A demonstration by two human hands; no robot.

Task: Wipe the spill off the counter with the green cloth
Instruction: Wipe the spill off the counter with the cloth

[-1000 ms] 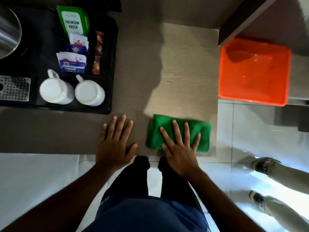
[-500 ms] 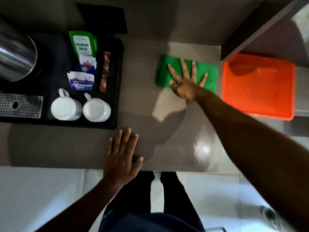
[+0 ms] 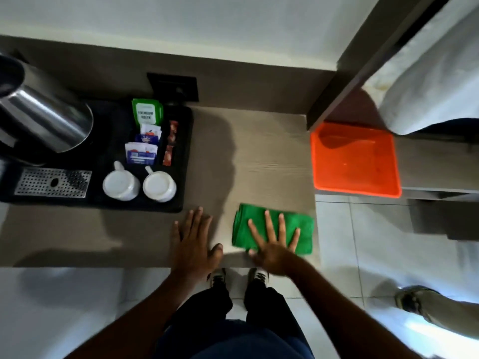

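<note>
The folded green cloth [image 3: 305, 229] lies on the wood-grain counter [image 3: 269, 161] near its front right corner. My right hand [image 3: 274, 242] presses flat on the cloth with fingers spread, palm near the counter's front edge. My left hand [image 3: 193, 242] rests flat on the bare counter just left of the cloth, fingers apart, holding nothing. No liquid spill can be made out on the counter surface.
A black tray [image 3: 185, 156] at the left holds two white cups [image 3: 158, 187], tea and sugar sachets [image 3: 145, 141], a steel kettle [image 3: 44, 117] and a drip grate. An orange tub [image 3: 355, 159] sits right of the counter. Another person's shoe [image 3: 412, 299] stands on the floor at right.
My right hand has dragged the cloth from the counter's back, near the orange tub, toward the front edge. My left hand stayed planted on the counter.
</note>
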